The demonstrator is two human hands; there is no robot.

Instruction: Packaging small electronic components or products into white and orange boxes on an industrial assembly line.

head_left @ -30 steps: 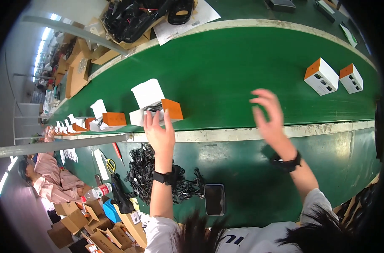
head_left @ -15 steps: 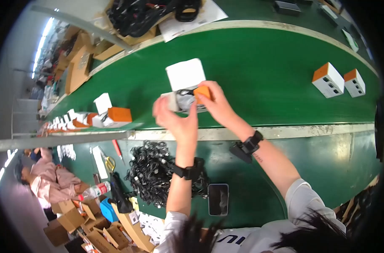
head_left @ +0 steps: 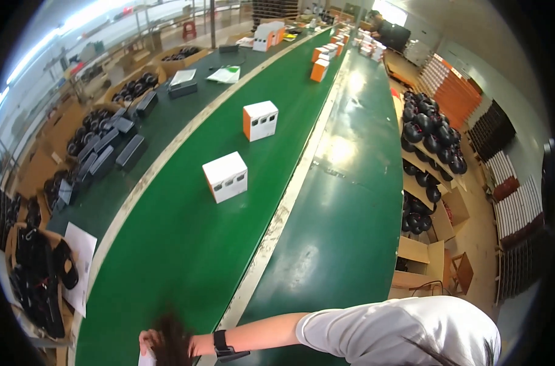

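Only one arm shows, lying along the bottom edge. By its white sleeve [head_left: 399, 332] and shoulder I take it for my right arm. It reaches left over the green conveyor belt [head_left: 186, 256]. A black watch [head_left: 221, 344] sits on the wrist. My right hand [head_left: 147, 339] is at the lower left, half hidden by a lock of dark hair, and rests against a small white thing at the frame's edge. Its grip cannot be made out. My left hand is out of view. Farther up the belt stand a white and orange box [head_left: 227, 177] and a second one [head_left: 260, 120].
More orange and white boxes [head_left: 319, 68] stand far along the belt. Left of the belt, a table holds black devices [head_left: 116, 143], cartons of black parts [head_left: 39, 274] and paper sheets [head_left: 79, 259]. On the right, shelves carry black round items [head_left: 428, 131] and cardboard boxes [head_left: 423, 253].
The view has swung from looking down at the belt in front of me to looking along its length. The open box both hands held is gone from sight, as is my left hand.
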